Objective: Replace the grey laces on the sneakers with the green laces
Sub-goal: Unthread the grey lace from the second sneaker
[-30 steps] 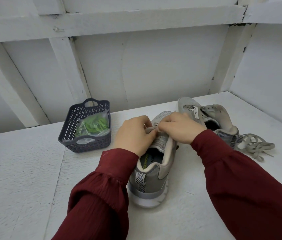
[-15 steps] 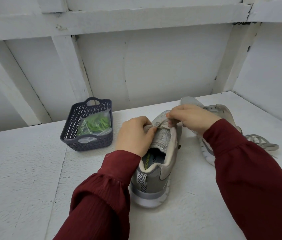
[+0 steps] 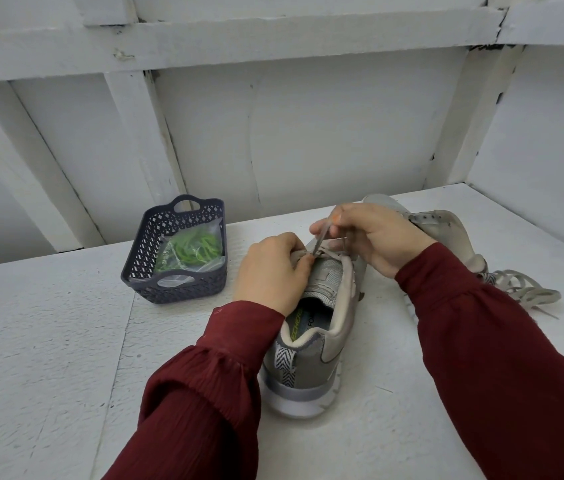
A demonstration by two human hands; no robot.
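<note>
The near sneaker [image 3: 311, 358] is standing mid-worktop [image 3: 48, 358], heel facing the near edge and toe pointing far. The far sneaker [image 3: 446, 230] is lying just behind it to the right, partly hidden by the right grip [image 3: 374, 233]. A loose lace [image 3: 523, 289] is lying on the worktop just right of that sneaker's heel. The basket [image 3: 142, 251] is sitting left of both sneakers, near the wall [image 3: 308, 133], with a bag of laces [image 3: 190, 252] lying in it. The left grip [image 3: 270, 268] is holding the near sneaker's left side. The right grip is pinching a lace [image 3: 318, 242] above its far part.
</note>
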